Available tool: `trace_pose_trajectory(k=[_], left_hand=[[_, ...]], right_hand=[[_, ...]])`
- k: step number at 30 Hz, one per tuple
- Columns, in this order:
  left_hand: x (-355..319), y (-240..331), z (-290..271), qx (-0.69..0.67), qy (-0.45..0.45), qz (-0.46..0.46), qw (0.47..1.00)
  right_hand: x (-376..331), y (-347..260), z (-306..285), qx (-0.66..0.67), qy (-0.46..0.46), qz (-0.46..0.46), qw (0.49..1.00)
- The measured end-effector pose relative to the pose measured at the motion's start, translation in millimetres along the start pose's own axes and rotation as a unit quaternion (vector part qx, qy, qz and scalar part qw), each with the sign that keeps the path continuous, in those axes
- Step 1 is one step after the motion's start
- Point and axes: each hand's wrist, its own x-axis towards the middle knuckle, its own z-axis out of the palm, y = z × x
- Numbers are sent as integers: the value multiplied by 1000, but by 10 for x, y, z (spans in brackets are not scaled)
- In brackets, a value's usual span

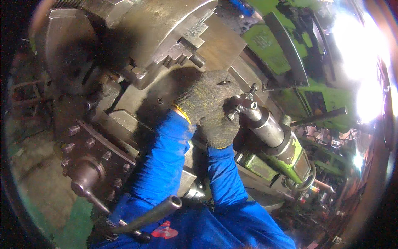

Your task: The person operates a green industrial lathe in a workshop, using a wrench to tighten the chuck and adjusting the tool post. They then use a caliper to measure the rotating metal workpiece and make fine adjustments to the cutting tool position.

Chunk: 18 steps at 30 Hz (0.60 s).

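So, going left to right: at lower left of the frame the tool post (89,159) with its ring of square-head bolts is seen, a lever handle (147,215) sticking out below it toward the bottom centre. Upper left to upper centre is filled by the big lathe chuck (137,33), stepped jaws visible, nothing clearly clamped in it.

In the centre both gloved hands are bunched together at the nose of the tailstock quill (265,126). The left hand (203,95) is laid over the top, fingers curled around something at the quill's tip; what exactly is gripped can't be told, it's hidden by the glove. The right hand (217,128) is wrapped underneath, closed against the same spot.

For doing this well, judging from the picture: the small part (244,101) at the quill end should be kept square to the bore and supported from below while it's seated or turned, and cuffs kept away from the chuck jaws, which are close by.

The quill itself looks like a bare steel cylinder, oily and dull grey, angled from centre toward lower right, running into the green-painted tailstock body (290,159) with chipped paint. A handwheel (304,180) is partly seen at its far end, right of centre.
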Motion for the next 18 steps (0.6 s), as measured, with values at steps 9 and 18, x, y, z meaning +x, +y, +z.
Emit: trace_pose_trajectory(k=[9,18], left_hand=[[-7,-52,-35,148,36,102,983],[44,10,-58,99,21,98,990]], right_hand=[[84,-93,-49,-728,31,-163,665],[14,-67,88,-900,23,-314,301]])
